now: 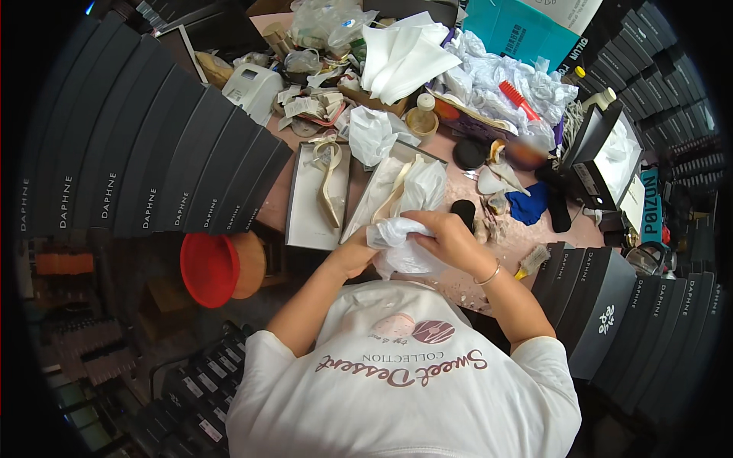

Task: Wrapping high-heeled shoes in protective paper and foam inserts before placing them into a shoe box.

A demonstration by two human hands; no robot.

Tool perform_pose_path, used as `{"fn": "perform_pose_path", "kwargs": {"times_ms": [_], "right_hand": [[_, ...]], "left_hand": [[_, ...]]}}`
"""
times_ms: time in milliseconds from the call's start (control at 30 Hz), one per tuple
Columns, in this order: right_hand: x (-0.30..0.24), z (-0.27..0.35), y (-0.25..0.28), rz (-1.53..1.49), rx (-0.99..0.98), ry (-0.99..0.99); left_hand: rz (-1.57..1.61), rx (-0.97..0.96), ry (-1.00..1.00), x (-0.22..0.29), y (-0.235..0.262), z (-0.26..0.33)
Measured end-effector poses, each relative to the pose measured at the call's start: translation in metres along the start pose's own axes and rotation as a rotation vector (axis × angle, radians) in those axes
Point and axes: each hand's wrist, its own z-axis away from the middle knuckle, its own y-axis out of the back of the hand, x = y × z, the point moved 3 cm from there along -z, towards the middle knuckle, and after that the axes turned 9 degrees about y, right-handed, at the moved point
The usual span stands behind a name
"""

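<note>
Both my hands grip a crumpled wad of white tissue paper [401,243] at the near edge of the pink worktable [519,237]. My left hand [353,256] holds it from the left and underneath. My right hand [449,238], with a thin bracelet at the wrist, is curled over its right side. Just beyond the wad a pale gold high-heeled shoe [397,191] lies in more tissue on an open white box [366,200]. A second matching heeled shoe [330,187] rests on a white box lid [309,214] to the left.
Rows of dark shoe boxes [145,175] stand on the left, and more shoe boxes [611,305] on the right. A red stool [208,269] sits low on the left. The far table holds white paper [405,53], a red brush [519,99], a blue cloth [528,204] and a small paintbrush [532,261].
</note>
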Motion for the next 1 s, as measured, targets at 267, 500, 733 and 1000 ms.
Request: {"fn": "perform_pose_path", "kwargs": {"times_ms": [267,500,733,1000], "right_hand": [[-0.011,0.016,-0.026,0.421,-0.212,0.074],[0.006,0.006,-0.004,-0.893,-0.152,-0.178],[0.042,0.064,-0.008,-0.745,-0.58,-0.455],[0.021,0.02,-0.012,-0.403,-0.125,-0.277]], "left_hand": [[0.229,-0.007,0.111,0.002,-0.001,0.008],[-0.376,-0.123,-0.071,0.046,-0.017,0.021],[-0.828,0.047,-0.332,0.077,-0.022,0.025],[-0.564,0.116,-0.234,0.059,-0.031,-0.003]]}}
